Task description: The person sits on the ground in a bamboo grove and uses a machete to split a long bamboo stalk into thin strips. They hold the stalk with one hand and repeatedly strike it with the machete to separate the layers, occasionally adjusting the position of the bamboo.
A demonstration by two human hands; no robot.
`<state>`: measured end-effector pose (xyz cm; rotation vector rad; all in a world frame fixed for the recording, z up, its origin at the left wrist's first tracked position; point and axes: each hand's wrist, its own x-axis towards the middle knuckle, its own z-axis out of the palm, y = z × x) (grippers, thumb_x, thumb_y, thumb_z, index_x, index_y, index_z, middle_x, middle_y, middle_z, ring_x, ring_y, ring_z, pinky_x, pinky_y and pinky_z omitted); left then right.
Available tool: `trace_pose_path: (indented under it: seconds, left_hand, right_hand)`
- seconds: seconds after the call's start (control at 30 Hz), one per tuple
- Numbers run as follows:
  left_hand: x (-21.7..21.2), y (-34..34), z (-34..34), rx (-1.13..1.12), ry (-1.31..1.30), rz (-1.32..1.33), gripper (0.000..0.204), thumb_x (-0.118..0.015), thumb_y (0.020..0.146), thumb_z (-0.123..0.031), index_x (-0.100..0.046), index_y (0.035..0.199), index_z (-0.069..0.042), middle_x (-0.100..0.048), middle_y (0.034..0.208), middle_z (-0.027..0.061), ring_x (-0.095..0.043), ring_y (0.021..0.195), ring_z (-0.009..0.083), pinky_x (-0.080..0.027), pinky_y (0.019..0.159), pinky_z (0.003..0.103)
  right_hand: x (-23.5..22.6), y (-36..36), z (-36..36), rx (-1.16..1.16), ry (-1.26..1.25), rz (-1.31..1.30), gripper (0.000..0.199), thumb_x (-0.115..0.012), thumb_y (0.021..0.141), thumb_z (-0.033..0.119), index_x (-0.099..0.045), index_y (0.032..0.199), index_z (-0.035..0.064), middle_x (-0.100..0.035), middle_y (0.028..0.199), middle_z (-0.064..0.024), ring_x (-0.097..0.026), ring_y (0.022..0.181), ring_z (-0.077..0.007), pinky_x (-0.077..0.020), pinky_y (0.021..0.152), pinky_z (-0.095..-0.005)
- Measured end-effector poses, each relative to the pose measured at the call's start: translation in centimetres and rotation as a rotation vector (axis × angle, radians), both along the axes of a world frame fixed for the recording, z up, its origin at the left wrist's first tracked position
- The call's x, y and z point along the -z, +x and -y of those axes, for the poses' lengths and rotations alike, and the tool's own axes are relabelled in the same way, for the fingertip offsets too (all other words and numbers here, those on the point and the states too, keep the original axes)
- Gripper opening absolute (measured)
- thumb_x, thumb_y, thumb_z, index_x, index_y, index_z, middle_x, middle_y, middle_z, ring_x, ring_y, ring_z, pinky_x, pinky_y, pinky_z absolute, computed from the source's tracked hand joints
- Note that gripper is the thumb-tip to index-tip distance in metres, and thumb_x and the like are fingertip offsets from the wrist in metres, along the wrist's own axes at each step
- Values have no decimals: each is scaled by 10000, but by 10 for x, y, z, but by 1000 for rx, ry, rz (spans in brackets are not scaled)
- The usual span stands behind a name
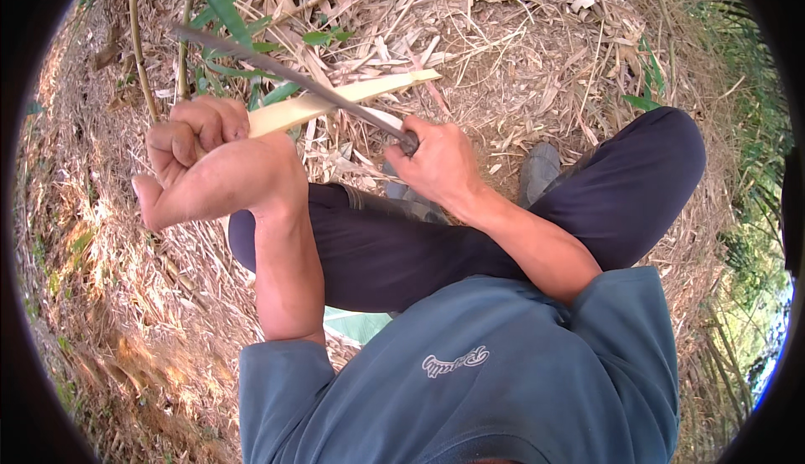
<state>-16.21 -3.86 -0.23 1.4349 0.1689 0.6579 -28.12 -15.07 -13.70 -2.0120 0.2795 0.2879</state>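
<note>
In my left hand: a pale strip, split bamboo by its look; my fingers are curled around it, while my thumb stands out to the side, off the strip.
In my right hand: a long, thin-bladed knife, fingers and thumb wrapped tight about the near end of it.
Strip's lie: out of my left fist toward the right, its narrow tip free just ahead of my right knuckles.
Blade's lie: slanting from my right fist across the strip on its upper side, the point free ahead of my left fingers; whether the edge bites or merely passes over, I cannot tell.
Trimming: I judge the step in hand to be shaving or thinning the strip, with my left hand as the clamp.
Next stroke: it calls, I think, for a firm left hold, a shallow blade angle and a path clear of my left fingers.
Under my wrists: my dark trousers, legs bent.
Past my right wrist: a grey shoe.
Ahead of both fists: dry leaf litter, with green leaves beyond the blade.
</note>
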Motion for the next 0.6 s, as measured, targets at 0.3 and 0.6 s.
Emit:
trace_pose_path:
  seconds: [0.3, 0.6]
  left_hand:
    - [2, 4, -7, 5, -31, -24, 475, -209, 931, -504, -188, 594, -170, -191, 494, 11, -160, 458, 149, -152, 445, 313]
    - [2, 8, 5, 33, -29, -1, 436, -222, 925, -454, -179, 603, -162, -188, 501, 2, -149, 464, 137, -119, 442, 301]
  right_hand:
    - [42, -3, 8, 79, 3, -298, 303, -669, 812, 244, -726, 894, -42, -641, 557, -150, -630, 483, -256, -510, 516, -396]
    - [78, -2, 8, 159, -74, -298, 301, -681, 798, 245, -710, 859, -48, -647, 579, -141, -628, 488, -273, -526, 547, -401]
